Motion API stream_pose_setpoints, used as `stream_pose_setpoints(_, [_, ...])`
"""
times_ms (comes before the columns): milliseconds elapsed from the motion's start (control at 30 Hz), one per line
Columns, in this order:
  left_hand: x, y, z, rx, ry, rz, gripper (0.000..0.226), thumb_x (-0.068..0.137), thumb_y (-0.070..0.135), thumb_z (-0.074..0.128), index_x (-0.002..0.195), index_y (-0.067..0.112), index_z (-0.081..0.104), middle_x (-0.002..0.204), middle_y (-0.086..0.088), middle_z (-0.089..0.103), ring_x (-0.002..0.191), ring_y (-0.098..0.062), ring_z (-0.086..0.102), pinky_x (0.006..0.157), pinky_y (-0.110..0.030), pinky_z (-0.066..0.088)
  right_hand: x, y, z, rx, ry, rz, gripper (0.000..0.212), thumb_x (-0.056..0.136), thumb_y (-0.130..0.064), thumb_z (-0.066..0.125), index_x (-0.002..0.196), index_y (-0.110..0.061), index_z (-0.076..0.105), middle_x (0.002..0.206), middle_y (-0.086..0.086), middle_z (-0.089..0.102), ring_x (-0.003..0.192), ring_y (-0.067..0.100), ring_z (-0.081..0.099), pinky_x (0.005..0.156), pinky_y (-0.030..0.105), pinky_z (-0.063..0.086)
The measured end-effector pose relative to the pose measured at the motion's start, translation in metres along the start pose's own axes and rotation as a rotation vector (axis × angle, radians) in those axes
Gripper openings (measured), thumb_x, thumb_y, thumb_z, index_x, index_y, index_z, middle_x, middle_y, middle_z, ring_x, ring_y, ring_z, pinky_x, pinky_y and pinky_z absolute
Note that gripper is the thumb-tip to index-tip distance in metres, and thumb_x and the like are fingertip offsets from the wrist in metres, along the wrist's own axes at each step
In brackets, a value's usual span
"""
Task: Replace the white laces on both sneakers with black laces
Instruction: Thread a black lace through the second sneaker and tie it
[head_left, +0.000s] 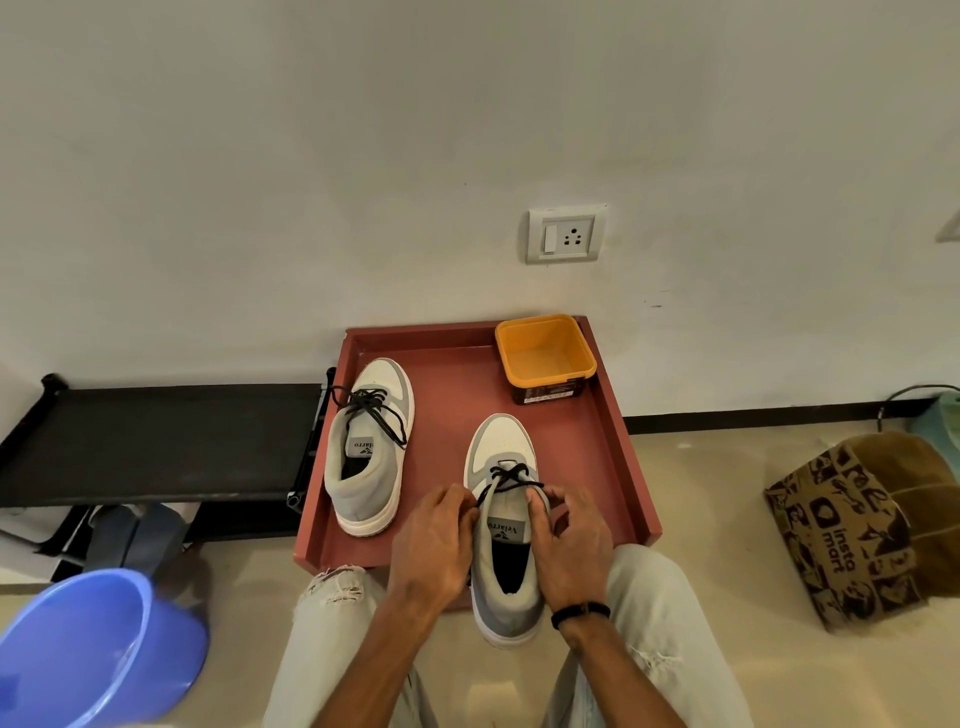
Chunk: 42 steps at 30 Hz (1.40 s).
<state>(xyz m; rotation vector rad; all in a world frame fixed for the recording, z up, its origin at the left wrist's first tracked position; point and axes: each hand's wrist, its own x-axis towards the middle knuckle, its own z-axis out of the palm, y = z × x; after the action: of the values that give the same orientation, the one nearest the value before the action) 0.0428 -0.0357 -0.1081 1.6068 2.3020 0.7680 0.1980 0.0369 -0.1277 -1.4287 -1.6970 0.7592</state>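
White wall with a socket (566, 234), beige floor, and a red tray (613, 441) set against the wall in front of my knees.

An orange tub (545, 353) sits in the tray's far right corner; a black rack (156, 441) stands to the left, a blue bucket (93, 649) near my left knee, a printed paper bag (852, 530) off right. The far sneaker (371, 447) lies in the tray, black-laced with loose ends. The near sneaker (506, 525) overhangs the tray's near edge, heel toward me. My left hand (434, 545) and right hand (571, 545) flank it, fingers curled, each pinching the black lace (511, 475). Only its upper crossings show; my hands hide the lace ends.
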Motion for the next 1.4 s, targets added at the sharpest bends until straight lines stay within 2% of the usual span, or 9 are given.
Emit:
stream_pose_setpoints(300, [-0.012,-0.023,-0.007,-0.12,-0.21,-0.155,0.009,0.097,0.025,0.069,0.09,0.025,0.074,0.083,0.013,0.072,0.074,-0.005,0.066,0.073,-0.033,0.057,-0.001,-0.001,0.0,-0.008,-0.015,0.004,0.016,0.095,-0.043,0.068,0.099,-0.027,0.068,0.09,-0.014,0.062,0.075,0.004,0.058,0.064,0.024,0.048])
stream_pose_setpoints(467, [0.007,-0.01,-0.012,-0.342,-0.091,-0.308,0.011,0.1,0.016,0.066,0.105,0.025,0.067,0.09,0.012,0.072,0.077,0.0,0.068,0.064,-0.008,0.05,0.0,-0.002,-0.001,-0.016,-0.033,0.003,0.019,0.095,-0.047,0.066,0.099,-0.029,0.067,0.09,-0.015,0.061,0.076,0.003,0.058,0.064,0.024,0.049])
stream_pose_setpoints(800, [0.02,-0.002,-0.017,-0.317,-0.085,-0.398,0.006,0.099,0.018,0.064,0.094,0.019,0.067,0.083,0.01,0.072,0.076,-0.005,0.067,0.062,-0.007,0.046,0.002,-0.016,-0.009,-0.001,-0.049,0.001,0.02,0.091,-0.049,0.072,0.099,-0.032,0.065,0.095,-0.017,0.058,0.078,0.003,0.057,0.067,0.023,0.05])
stream_pose_setpoints(933, [0.037,0.016,-0.05,-0.824,-0.065,-0.475,0.008,0.098,0.011,0.068,0.104,0.014,0.072,0.08,-0.002,0.077,0.07,-0.009,0.068,0.065,-0.02,0.053,0.004,-0.044,-0.017,0.114,-0.008,-0.048,0.016,0.092,-0.042,0.072,0.098,-0.029,0.066,0.094,-0.019,0.06,0.084,0.005,0.061,0.068,0.016,0.049])
stream_pose_setpoints(1067, [0.046,0.048,-0.076,-1.3,-0.329,-0.531,0.024,0.094,0.003,0.068,0.117,0.007,0.075,0.1,-0.013,0.076,0.076,-0.013,0.066,0.072,-0.023,0.057,0.005,-0.082,-0.025,0.567,-0.228,0.192,0.024,0.096,-0.04,0.07,0.107,-0.021,0.062,0.093,-0.004,0.077,0.087,0.009,0.074,0.076,0.027,0.061])
stream_pose_setpoints(1133, [0.047,0.056,-0.077,-1.215,-0.378,-0.477,0.025,0.093,0.005,0.071,0.117,0.01,0.076,0.107,-0.012,0.077,0.085,-0.017,0.07,0.079,-0.027,0.058,0.009,-0.09,-0.03,0.713,-0.361,0.317,0.032,0.092,-0.035,0.075,0.112,-0.014,0.062,0.093,0.004,0.079,0.089,0.019,0.077,0.082,0.038,0.062])
stream_pose_setpoints(1233, [0.048,0.062,-0.075,-0.955,-0.261,-0.403,0.018,0.095,0.008,0.071,0.111,0.015,0.077,0.099,-0.009,0.08,0.07,-0.014,0.069,0.058,-0.021,0.054,0.013,-0.086,-0.042,0.774,-0.448,0.382,0.032,0.089,-0.022,0.079,0.117,-0.011,0.067,0.09,0.013,0.078,0.086,0.029,0.076,0.085,0.046,0.062])
stream_pose_setpoints(1300, [0.051,0.061,-0.073,-0.808,-0.162,-0.36,0.014,0.093,0.011,0.076,0.106,0.015,0.078,0.091,-0.007,0.08,0.051,-0.011,0.062,0.048,-0.019,0.048,0.014,-0.079,-0.051,0.774,-0.414,0.39,0.022,0.09,-0.014,0.077,0.112,-0.012,0.073,0.083,0.017,0.075,0.074,0.028,0.071,0.082,0.048,0.062])
stream_pose_setpoints(1400, [0.05,0.049,-0.071,-0.544,0.01,-0.322,0.005,0.091,0.023,0.079,0.095,0.025,0.078,0.083,0.006,0.079,0.051,-0.009,0.067,0.057,-0.02,0.052,0.024,-0.072,-0.07,0.756,-0.258,0.424,0.014,0.09,-0.013,0.076,0.104,-0.014,0.077,0.073,0.005,0.072,0.065,0.017,0.064,0.069,0.034,0.059])
